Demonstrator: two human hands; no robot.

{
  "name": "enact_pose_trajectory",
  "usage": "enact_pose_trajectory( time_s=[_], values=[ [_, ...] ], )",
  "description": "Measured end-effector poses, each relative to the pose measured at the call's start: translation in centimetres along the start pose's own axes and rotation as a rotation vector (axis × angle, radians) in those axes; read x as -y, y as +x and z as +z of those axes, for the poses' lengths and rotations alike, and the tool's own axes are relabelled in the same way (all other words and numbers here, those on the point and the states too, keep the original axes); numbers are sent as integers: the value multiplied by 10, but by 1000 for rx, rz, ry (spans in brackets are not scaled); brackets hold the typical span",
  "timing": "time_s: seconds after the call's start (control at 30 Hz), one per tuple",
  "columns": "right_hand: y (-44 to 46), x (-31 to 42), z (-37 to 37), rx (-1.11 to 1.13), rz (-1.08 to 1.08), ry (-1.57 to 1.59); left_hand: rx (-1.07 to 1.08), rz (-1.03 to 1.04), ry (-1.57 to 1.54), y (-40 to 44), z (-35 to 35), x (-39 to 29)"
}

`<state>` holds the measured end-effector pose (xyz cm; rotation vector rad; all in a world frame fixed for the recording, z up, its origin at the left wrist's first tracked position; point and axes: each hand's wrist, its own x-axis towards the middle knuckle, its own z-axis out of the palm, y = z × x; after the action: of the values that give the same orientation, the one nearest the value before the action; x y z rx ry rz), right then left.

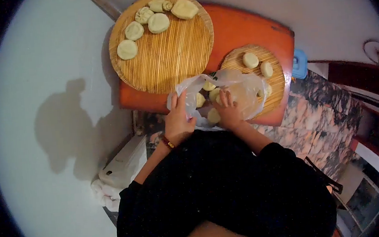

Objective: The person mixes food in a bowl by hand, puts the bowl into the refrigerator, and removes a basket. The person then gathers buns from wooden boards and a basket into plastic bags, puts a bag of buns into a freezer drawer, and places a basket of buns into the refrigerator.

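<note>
A clear plastic bag (244, 85) lies open at the front of the orange table, with several pale round buns (214, 115) inside. My left hand (179, 121) holds the bag's left edge between thumb and fingers. Inside the bag's mouth is my right hand (230, 111), its fingers bent over a bun; whether they grip it is hard to tell. Behind the bag, a large round woven tray (167, 58) bears several buns along its back and left side. The smaller woven tray (276, 73), partly covered by the bag, holds a few buns (250, 60).
The orange table (249, 24) stands against a wall. A blue plastic item (299, 64) is beyond its right edge. White bags (106, 194) sit low at the left. Marbled floor (305, 118) shows at the right, with a dark chair-like frame (325, 177) near my right side.
</note>
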<state>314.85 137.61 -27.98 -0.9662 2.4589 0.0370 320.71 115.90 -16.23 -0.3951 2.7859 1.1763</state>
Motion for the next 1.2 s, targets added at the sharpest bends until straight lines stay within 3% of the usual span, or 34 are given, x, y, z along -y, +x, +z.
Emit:
enact_pose_trajectory(
  time_s=[0.07,0.13,0.27,0.33,0.37,0.43,0.5,0.57,0.67,0.73,0.83,0.97,1.03,1.13,1.2],
  values=[
    [1,1,-6,-26,-9,8,96,-67,-109,2,-8,-5],
    [-1,7,-29,43,-33,291,54,-52,-85,2,-9,-1],
    [5,-2,-29,-14,-137,143,85,-104,-129,3,-13,7],
    [24,-15,-84,27,-238,709,8,-27,-114,1,-8,17],
    [40,-19,-118,55,-331,803,-22,-2,-103,1,-5,20],
    [60,-12,-204,234,-21,1277,-60,26,-89,4,-7,21],
    [113,-13,-226,-373,-134,678,16,-60,-192,8,-8,19],
    [165,-2,-251,-707,-192,265,38,-115,-218,10,-9,16],
    [228,28,-261,-657,-158,182,27,-152,-202,9,-7,16],
    [249,45,-264,-506,-31,37,21,-159,-193,9,-8,20],
    [261,55,-265,-384,-109,-91,38,-179,-186,8,-10,24],
    [278,36,-254,-389,-159,-18,-24,-156,-159,8,-8,28],
    [291,16,-237,-489,-372,-81,-48,-141,-163,9,-9,29],
    [289,11,-231,-570,-391,-33,34,-212,-250,11,-12,28],
    [279,11,-242,-534,-338,17,-44,-89,-174,12,-10,30]
  ],
)
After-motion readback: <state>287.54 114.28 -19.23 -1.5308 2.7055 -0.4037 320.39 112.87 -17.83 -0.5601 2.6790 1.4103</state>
